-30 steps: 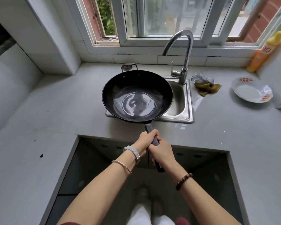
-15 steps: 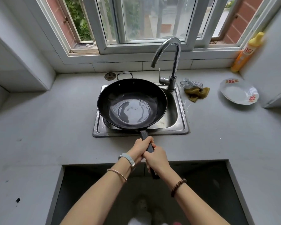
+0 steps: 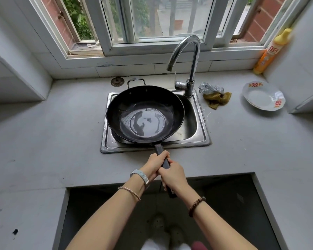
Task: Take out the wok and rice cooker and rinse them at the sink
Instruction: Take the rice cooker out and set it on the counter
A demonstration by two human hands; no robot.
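Both hands clamp the long dark handle (image 3: 159, 149) of the black wok (image 3: 145, 114), one behind the other. The left hand (image 3: 154, 164) takes it nearer the pan, its fingers (image 3: 165, 153) curled over the top. The right hand (image 3: 173, 175) sits just behind and touching it, fingers (image 3: 163, 171) wrapped round the shaft, and the handle's butt pokes out below the right wrist.

Just ahead of the fingers the wok lies over the left side of the steel sink (image 3: 202, 130), mouth up, its bottom shining with reflections. I cannot tell whether it rests on the basin or is held clear. Its small loop grip (image 3: 136, 80) points away from the fingers, towards the window (image 3: 152, 18).

Ahead and to the right of the fingers stands the curved tap (image 3: 192, 56). Further right on the grey counter (image 3: 43, 141) lie a scouring pad (image 3: 209, 88) touching a yellow-brown cloth (image 3: 217, 100), then a white plate (image 3: 262, 96), and a yellow bottle (image 3: 271, 51) in the far corner.
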